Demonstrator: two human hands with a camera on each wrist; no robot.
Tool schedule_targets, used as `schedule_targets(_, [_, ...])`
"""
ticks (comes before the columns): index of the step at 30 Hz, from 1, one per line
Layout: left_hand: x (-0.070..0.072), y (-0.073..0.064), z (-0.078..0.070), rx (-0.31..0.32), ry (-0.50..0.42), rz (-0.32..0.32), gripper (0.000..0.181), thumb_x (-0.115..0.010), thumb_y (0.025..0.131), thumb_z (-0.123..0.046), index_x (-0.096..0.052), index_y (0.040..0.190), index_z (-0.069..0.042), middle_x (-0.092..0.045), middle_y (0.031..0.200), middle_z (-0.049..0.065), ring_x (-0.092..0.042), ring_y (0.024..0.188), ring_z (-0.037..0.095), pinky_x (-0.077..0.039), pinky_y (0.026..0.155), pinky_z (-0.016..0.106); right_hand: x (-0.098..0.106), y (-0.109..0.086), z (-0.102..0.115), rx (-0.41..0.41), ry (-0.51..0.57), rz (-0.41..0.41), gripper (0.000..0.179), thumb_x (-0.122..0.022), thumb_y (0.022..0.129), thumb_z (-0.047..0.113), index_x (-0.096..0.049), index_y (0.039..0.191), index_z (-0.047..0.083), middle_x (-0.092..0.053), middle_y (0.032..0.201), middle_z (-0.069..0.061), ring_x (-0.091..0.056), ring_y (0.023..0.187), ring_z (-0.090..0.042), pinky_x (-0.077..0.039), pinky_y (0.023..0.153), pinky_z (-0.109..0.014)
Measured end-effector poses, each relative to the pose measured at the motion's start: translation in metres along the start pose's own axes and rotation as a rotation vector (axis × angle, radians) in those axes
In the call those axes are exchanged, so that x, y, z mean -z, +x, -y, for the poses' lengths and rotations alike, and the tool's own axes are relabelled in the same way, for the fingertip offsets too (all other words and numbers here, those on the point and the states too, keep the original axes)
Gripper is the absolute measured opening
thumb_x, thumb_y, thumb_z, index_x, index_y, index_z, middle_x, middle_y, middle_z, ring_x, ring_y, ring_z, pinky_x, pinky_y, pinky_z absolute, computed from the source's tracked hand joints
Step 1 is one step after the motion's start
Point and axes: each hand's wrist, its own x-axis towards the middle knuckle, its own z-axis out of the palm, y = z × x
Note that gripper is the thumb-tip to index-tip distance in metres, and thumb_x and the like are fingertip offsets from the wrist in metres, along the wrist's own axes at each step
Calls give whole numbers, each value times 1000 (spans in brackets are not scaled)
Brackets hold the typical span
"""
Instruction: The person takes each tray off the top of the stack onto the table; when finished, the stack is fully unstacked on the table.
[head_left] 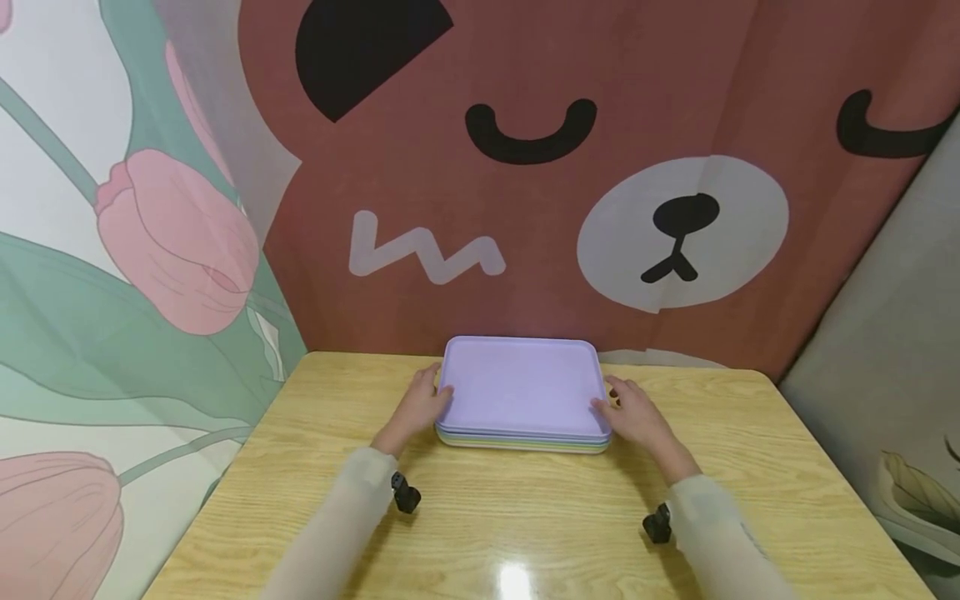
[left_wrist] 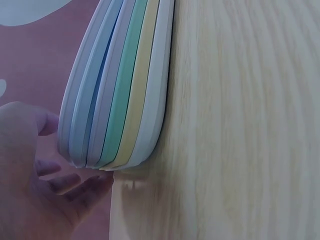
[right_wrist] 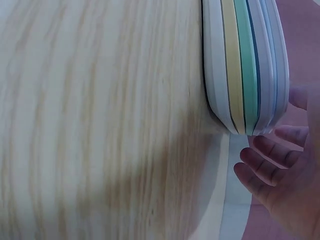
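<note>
A stack of rectangular trays lies flat at the far edge of the table, with a lilac tray (head_left: pixel 525 383) on top. In the left wrist view, rounded rims show in layers: pale blue, green (left_wrist: pixel 125 95), yellow and white, the white tray (right_wrist: pixel 216 75) lowest in the right wrist view. At the stack's left side is my left hand (head_left: pixel 422 407), thumb over the top rim and fingers loosely bent beside the edge. My right hand (head_left: pixel 637 414) mirrors it at the right side, thumb at the top rim, fingers spread along the side. How firmly either hand touches is unclear.
The trays stand on a wood-grain table (head_left: pixel 480 508), close to a brown bear-print curtain (head_left: pixel 420 308) behind. A tulip-print curtain (head_left: pixel 172 250) runs along the left. Grey fabric (head_left: pixel 885 317) hangs at the right. Small black cameras (head_left: pixel 406 493) sit at both wrists.
</note>
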Motion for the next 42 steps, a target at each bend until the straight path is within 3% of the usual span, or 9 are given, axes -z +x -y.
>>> schedule_targets(10, [-7, 1, -3, 10, -28, 15, 65, -56, 100, -20, -33, 150, 13, -44, 147, 34, -44, 138, 43, -36, 115, 54, -8, 4, -1, -6, 45, -35, 65, -61, 99, 31, -41, 147, -8, -58, 123, -29, -60, 107, -41, -50, 93, -56])
schedule_targets(17, [-8, 0, -8, 4, -38, 24, 64, -56, 100, -19, -34, 151, 12, -44, 150, 31, -42, 141, 43, -33, 117, 54, -10, 4, -5, 3, 78, -49, 58, -62, 98, 20, -45, 142, -12, -60, 117, -30, -61, 102, -41, -51, 91, -55])
schedule_targets(24, [-10, 0, -2, 9, -47, 23, 63, -57, 100, -18, -36, 151, 11, -46, 149, 30, -43, 140, 42, -34, 116, 54, -12, 4, -8, 13, 124, -73, 52, -61, 95, 10, -49, 139, -15, -61, 114, -31, -63, 102, -45, -51, 92, -56])
schedule_targets(38, [-13, 6, 8, -42, -54, 23, 59, -56, 99, -19, -40, 148, 11, -50, 145, 30, -47, 137, 42, -37, 114, 53, 3, 2, 4, -266, 469, -10, 56, -55, 100, 14, -42, 151, -2, -49, 144, -29, -47, 132, -40, -40, 111, -53])
schedule_targets(42, [-11, 4, 8, -29, -69, 21, 60, -56, 100, -20, -39, 149, 11, -48, 146, 31, -46, 137, 42, -36, 115, 54, 8, 2, 11, -291, 558, -11, 57, -56, 100, 14, -41, 152, -2, -49, 145, -28, -50, 128, -34, -46, 107, -46])
